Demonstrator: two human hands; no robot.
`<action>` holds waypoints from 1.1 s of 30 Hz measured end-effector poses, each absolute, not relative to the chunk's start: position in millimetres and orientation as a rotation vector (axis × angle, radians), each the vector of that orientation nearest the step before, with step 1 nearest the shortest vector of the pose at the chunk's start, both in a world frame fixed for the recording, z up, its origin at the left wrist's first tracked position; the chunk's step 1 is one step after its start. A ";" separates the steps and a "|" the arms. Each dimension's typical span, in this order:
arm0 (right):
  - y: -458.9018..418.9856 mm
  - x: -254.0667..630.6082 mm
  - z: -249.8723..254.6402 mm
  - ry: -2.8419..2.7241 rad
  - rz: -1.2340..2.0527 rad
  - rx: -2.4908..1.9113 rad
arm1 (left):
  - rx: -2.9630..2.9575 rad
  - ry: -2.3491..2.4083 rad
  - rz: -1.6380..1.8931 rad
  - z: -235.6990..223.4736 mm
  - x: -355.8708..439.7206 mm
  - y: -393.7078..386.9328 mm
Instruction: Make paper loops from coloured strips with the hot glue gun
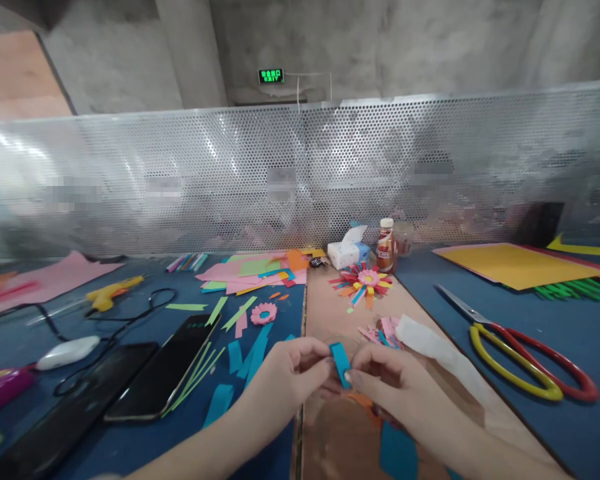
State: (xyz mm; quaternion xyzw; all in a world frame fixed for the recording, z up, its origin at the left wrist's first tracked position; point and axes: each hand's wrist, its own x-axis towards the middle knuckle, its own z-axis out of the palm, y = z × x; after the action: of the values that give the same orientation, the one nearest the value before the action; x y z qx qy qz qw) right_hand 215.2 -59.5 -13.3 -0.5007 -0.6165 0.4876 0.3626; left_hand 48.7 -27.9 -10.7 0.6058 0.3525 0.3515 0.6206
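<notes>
Between my two hands is a short blue paper strip (340, 364), bent over and held above the brown board (325, 433). My left hand (300, 363) pinches its left side between thumb and fingers. On the other side, my right hand (387, 373) grips the strip's lower right end with thumb and forefinger. Loose blue paper strips (254, 353) lie to the left of my hands on the blue table. A pink paper flower ring (263, 313) with a blue centre rests nearby. Beyond my hands lies a multicoloured paper flower (367, 280).
Large scissors (520, 360) with red and yellow handles lie at right. At left are a black phone (167, 370), a yellow glue gun (113, 293) and cables. Coloured paper sheets (253, 270), a tissue pack (349, 255) and a bottle (386, 247) stand before the perforated metal partition (180, 173).
</notes>
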 end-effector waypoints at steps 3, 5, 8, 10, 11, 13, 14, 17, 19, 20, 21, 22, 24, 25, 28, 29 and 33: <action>-59.6 214.4 -14.5 -1.590 1.253 -1.308 | 1.411 0.806 0.812 -9.5 49.0 -28.6; -59.3 214.1 -15.5 -1.577 1.268 -1.317 | 1.413 0.805 0.807 -8.9 48.8 -29.4; -58.8 214.1 -16.1 -1.550 1.286 -1.321 | 1.401 0.809 0.802 -8.3 48.5 -30.6; -58.5 214.1 -15.9 -1.539 1.289 -1.321 | 1.394 0.810 0.803 -8.2 48.7 -31.0; -58.5 214.0 -15.6 -1.535 1.288 -1.317 | 1.394 0.809 0.802 -8.4 49.0 -31.0; -58.5 213.6 -15.1 -1.533 1.294 -1.317 | 1.401 0.801 0.804 -8.9 49.4 -30.8; -58.6 213.3 -14.9 -1.533 1.295 -1.319 | 1.408 0.795 0.807 -9.3 49.4 -30.6; -58.9 212.3 -14.4 -1.532 1.294 -1.314 | 1.418 0.795 0.809 -10.0 48.4 -30.3; -59.1 211.6 -14.2 -1.519 1.295 -1.313 | 1.417 0.802 0.806 -9.9 47.4 -30.4; -59.2 211.4 -14.1 -1.514 1.296 -1.315 | 1.416 0.803 0.803 -9.8 47.0 -30.4; -59.3 211.3 -14.0 -1.512 1.292 -1.321 | 1.417 0.803 0.802 -9.5 46.8 -30.5; -59.4 211.4 -13.9 -1.516 1.287 -1.329 | 1.418 0.802 0.801 -9.3 46.8 -30.5; -59.6 211.8 -13.8 -1.530 1.280 -1.337 | 1.416 0.809 0.796 -8.5 47.3 -30.8; -59.6 212.1 -13.7 -1.539 1.279 -1.340 | 1.415 0.816 0.794 -8.0 47.7 -30.9; -59.3 212.5 -14.2 -1.547 1.290 -1.322 | 1.433 0.826 0.802 -6.6 48.7 -31.3; -59.2 212.4 -14.5 -1.548 1.291 -1.312 | 1.437 0.826 0.804 -6.3 48.9 -31.3; -58.6 211.5 -16.0 -1.541 1.304 -1.297 | 1.441 0.820 0.803 -6.3 47.8 -31.9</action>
State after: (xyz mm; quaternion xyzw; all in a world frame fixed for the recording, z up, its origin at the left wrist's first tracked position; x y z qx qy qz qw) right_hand 211.5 -58.6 -16.0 -0.5037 -0.5985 0.5065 0.3627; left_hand 47.8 -31.9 -6.3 0.6229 0.3543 0.3471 0.6050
